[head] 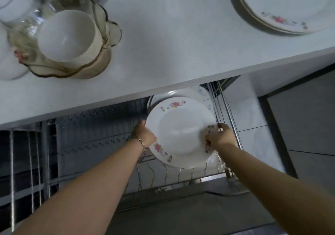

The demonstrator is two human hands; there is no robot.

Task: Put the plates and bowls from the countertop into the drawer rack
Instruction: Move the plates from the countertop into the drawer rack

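Head view: left hand (145, 132), right hand (221, 137) (two grips curled tight) hold one floral plate (181, 135).

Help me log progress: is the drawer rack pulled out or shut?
Pulled out: the drawer rack shows past the countertop; left hand and right hand hold a plate at it.

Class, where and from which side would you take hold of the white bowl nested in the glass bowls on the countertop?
Probably the rim of the white bowl, pinched from above: it sits upright, mouth open, and the glass bowls wrap its lower sides.
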